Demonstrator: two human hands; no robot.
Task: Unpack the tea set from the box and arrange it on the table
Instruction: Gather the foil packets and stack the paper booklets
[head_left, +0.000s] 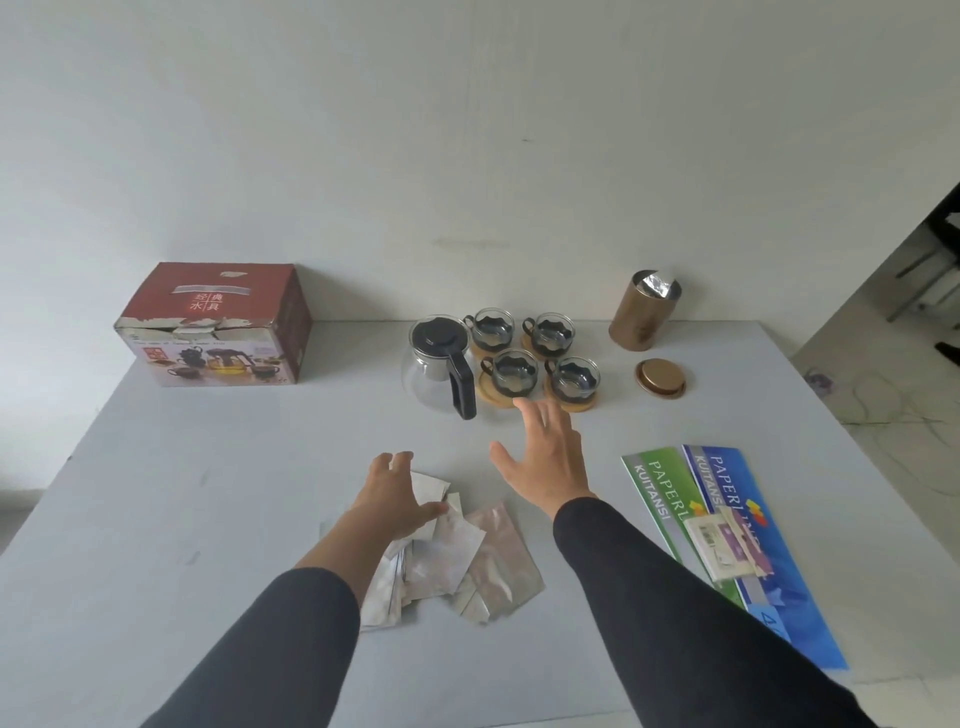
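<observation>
- Head view: the tea set is already out on the bench (208, 467). The glass teapot (439, 364) stands at the far middle, with four glass cups (514, 370) on wooden coasters (491, 395) just to its right. The red box (218, 325) sits well apart at the far left, its flaps closed down.
- The right hand (545, 457) reaches forward with its fingers (524, 408) spread and released, holding nothing. Their tips are just short of the nearest coaster.
- The left hand (397, 491) rests flat on a pile of foil sachets (447, 556), fingers loose and not gripping any of them.
- The step looks like final tidying of the cups. To do it well, move each cup by pushing its coaster rather than the glass, so the cup does not tip or slide off.
- Keep clear of the teapot's black handle (462, 387), which juts toward the nearest cup.
- The gold tin (644, 312) and its lid (661, 378) at the right need no touching.
</observation>
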